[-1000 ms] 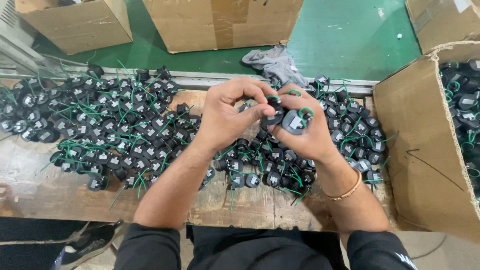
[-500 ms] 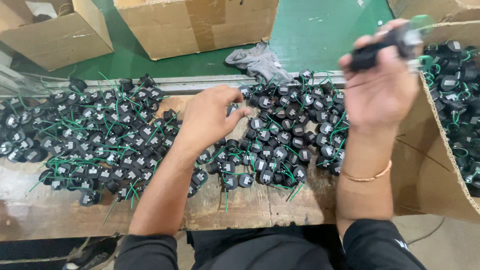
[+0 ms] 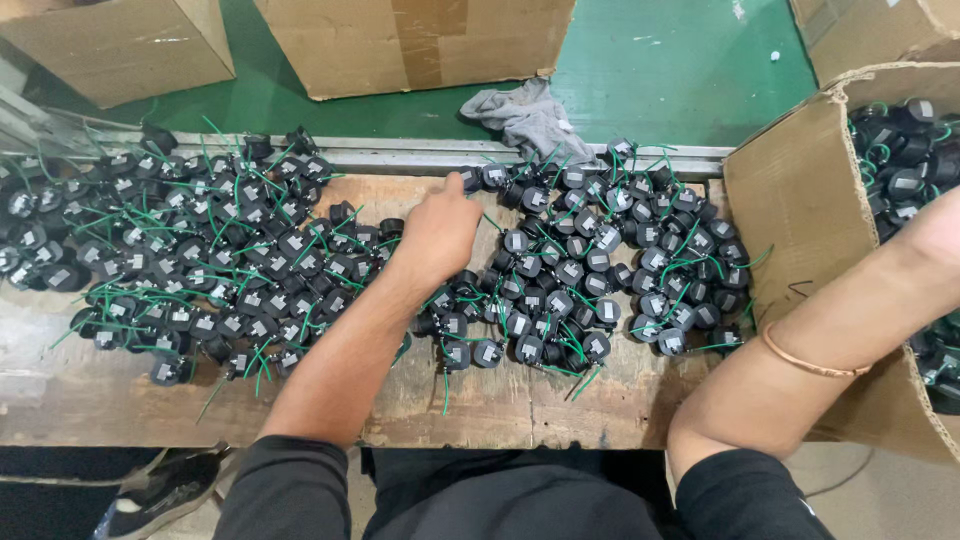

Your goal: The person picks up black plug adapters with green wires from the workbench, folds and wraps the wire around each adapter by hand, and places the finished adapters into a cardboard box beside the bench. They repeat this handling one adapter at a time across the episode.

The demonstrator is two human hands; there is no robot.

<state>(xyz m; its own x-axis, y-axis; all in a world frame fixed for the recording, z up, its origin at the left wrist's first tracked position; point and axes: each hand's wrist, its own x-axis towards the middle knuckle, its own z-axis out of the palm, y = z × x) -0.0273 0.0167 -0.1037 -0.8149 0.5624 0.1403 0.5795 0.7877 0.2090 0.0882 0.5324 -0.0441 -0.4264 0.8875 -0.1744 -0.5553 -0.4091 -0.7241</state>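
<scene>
The right arm has dropped into the cardboard box, its grip hidden; the left hand reaches among small black round green-wired parts, grip unclear.

Worn wooden workbench, scuffed and stained, edged along the far side by a metal rail. Green floor seen beyond it. Three cardboard boxes are stood on the floor: far left, far centre, far right. A grey rag is crumpled by the rail. Lighting is even, shadows soft.
</scene>
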